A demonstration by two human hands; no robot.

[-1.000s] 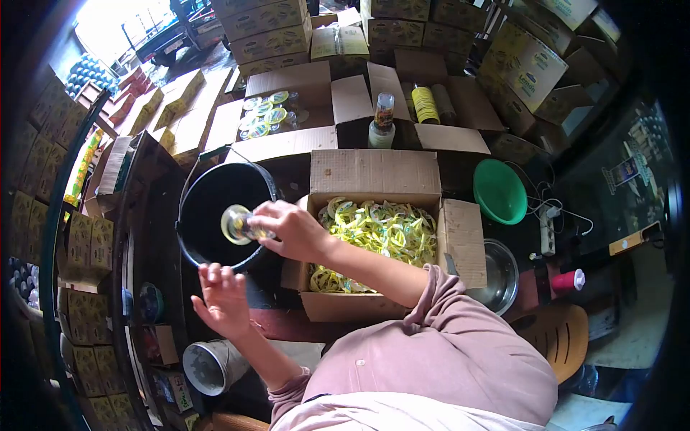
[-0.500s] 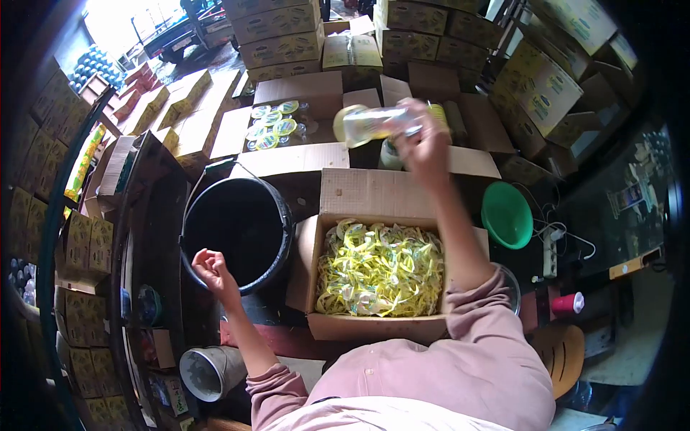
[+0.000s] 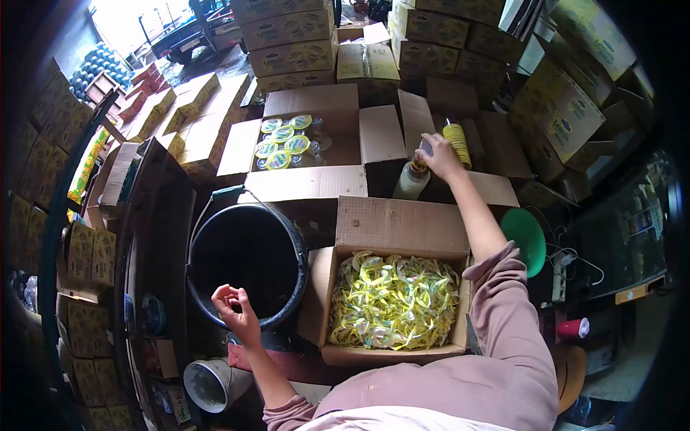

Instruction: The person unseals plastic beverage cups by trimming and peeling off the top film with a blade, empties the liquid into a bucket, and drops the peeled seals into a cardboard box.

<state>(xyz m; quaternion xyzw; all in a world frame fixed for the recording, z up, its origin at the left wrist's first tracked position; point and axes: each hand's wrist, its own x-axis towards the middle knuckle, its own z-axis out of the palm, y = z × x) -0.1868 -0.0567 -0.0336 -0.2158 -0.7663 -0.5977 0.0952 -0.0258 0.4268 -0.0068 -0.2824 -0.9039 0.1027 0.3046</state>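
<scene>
- Right hand (image 3: 440,155) curls at the top of a pale bottle (image 3: 410,184), just below its fingers; whether they grip, I cannot tell.
- Left hand (image 3: 240,314) bends loosely, empty, black bucket (image 3: 244,255) beneath its fingertips.
- A gentle touch should keep the bottle steady.

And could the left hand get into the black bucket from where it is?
Probably yes: the left hand looks empty and appears over the near rim of the black bucket, whose top is open, with the raised handle off at the far side.
</scene>
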